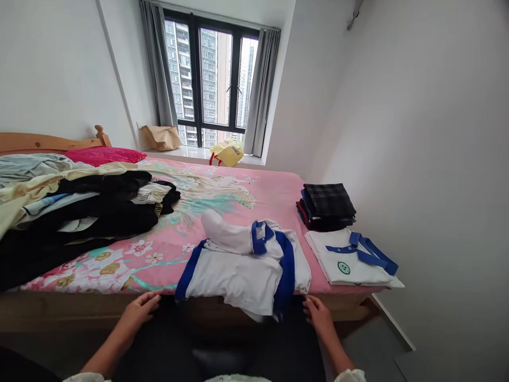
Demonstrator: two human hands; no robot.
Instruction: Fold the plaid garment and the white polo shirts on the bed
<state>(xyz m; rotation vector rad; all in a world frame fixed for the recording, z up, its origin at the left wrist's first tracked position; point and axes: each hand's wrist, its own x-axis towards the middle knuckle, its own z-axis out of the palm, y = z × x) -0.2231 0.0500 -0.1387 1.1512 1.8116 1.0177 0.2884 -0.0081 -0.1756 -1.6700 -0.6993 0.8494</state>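
Note:
A rumpled white polo shirt [238,270] with blue collar and trim lies in front of me. Its lower edge hangs over the bed's front edge, slightly blurred, above black fabric [143,350] that looks like my trousers. My left hand [139,313] is left of the shirt, thumb and fingers pinched together at the fabric's left side. On the opposite side, my right hand [317,312] is closed in a similar pinch, just below the shirt's right end. Neither hand visibly touches the shirt. What the fingertips hold, if anything, cannot be made out.
A folded white polo [345,260] lies at the bed's right edge, before a stack of dark folded clothes [328,204]. Loose clothes [103,212] are heaped at left. A paper bag [161,138] and yellow bag [228,153] sit on the windowsill. A wall [429,185] bounds the right.

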